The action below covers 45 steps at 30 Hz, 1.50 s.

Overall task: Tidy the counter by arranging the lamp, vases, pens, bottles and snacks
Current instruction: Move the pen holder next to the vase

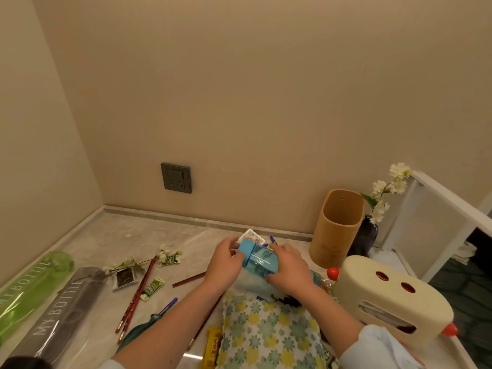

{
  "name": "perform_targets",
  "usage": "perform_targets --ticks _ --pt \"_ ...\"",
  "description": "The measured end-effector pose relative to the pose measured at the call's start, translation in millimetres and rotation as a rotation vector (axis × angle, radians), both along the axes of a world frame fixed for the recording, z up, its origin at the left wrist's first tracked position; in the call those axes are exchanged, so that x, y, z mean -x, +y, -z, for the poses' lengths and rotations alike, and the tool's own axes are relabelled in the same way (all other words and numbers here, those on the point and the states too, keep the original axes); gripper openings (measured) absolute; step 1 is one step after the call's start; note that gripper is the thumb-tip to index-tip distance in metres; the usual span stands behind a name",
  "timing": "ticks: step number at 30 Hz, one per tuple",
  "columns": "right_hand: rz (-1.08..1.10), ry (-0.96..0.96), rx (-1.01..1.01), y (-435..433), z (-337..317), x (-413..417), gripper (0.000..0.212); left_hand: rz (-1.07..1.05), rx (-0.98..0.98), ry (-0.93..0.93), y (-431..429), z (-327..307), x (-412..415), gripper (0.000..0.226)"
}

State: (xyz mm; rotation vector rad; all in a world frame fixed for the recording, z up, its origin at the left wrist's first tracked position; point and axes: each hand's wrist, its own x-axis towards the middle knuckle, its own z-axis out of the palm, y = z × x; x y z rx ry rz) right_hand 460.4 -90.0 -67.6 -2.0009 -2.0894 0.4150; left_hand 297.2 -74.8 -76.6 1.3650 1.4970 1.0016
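Around blue bottle [262,259], both hands [225,262] [288,267] curled.

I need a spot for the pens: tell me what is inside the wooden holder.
Nothing sticks out of the holder; only its bare inner back wall shows. Its bottom is hidden behind the front wall.

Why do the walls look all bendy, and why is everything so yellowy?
Head view: the wide-angle lens bends the walls and stretches the green bottle at the edge; warm light tints everything yellowish; the counter shows soft glare; the blue bottle looks slightly blurred.
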Motion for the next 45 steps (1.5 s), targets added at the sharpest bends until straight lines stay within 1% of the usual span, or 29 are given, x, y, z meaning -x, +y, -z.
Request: perform_targets --ticks 2,4,7,11,14,16,19,21,23,25,27,30,32,33,35,40,43,45 --pt "0.029 0.105 -0.039 3.8 -13.8 -2.3 0.071 -0.008 -0.059 -0.043 5.4 -13.3 -5.2 0.051" --pt "0.062 0.23 -0.066 8.5 -29.3 -5.6 0.073 0.023 -0.08 -0.063 10.5 -26.6 -12.5 0.064" --pt "0.128 0.46 -0.075 18.2 -51.4 -14.2 0.077 0.131 -0.039 -0.156 15.7 -44.4 -24.8 0.075" --pt "0.18 0.653 -0.053 32.4 -72.6 -32.6 0.077 0.26 -0.01 -0.187 27.0 -55.4 -41.3 0.081" --pt "0.173 0.798 -0.013 40.0 -87.1 -45.6 0.072 0.324 -0.017 -0.236 38.3 -60.8 -57.2 0.084" --pt "0.174 0.898 0.033 46.1 -96.3 -53.0 0.069 0.357 -0.022 -0.233 46.5 -65.6 -67.3 0.081" --pt "0.178 1.005 0.082 57.5 -103.6 -67.4 0.071 0.406 -0.038 -0.211 59.9 -70.0 -79.4 0.074" --pt "0.17 1.041 0.098 64.9 -107.7 -77.1 0.071 0.399 -0.046 -0.201 70.7 -70.1 -86.1 0.076" --pt "0.155 1.023 0.055 71.6 -113.7 -83.0 0.071 0.34 -0.048 -0.18 81.1 -67.0 -93.9 0.08" --pt "0.146 0.922 -0.055 77.7 -124.0 -83.8 0.073 0.271 -0.04 -0.136 88.9 -62.2 -102.0 0.082" --pt "0.155 0.789 -0.15 85.7 -133.5 -81.9 0.079 0.216 -0.075 -0.015 91.8 -57.3 -109.8 0.081" --pt "0.19 0.529 -0.183 101.0 -137.7 -78.3 0.088 0.144 -0.154 0.158 92.8 -52.6 -119.3 0.082" --pt "0.202 0.361 -0.175 108.8 -137.3 -76.0 0.084 0.127 -0.174 0.203 95.1 -50.2 -123.9 0.086" --pt "0.198 0.312 -0.17 112.0 -137.1 -75.4 0.081 0.134 -0.179 0.215 96.6 -49.0 -125.1 0.088" --pt "0.172 0.269 -0.144 116.8 -138.7 -75.5 0.076 0.169 -0.177 0.231 101.4 -43.7 -125.2 0.09" --pt "0.075 0.293 -0.014 125.9 -138.8 -87.0 0.069 0.304 -0.101 0.197 116.5 -29.7 -117.2 0.086" --pt "0.031 0.269 0.019 129.4 -136.4 -91.1 0.07 0.383 -0.074 0.187 124.3 -25.5 -115.6 0.069" --pt "0.011 0.248 0.048 132.1 -133.6 -92.6 0.07 0.407 -0.073 0.204 128.2 -23.2 -115.9 0.062"
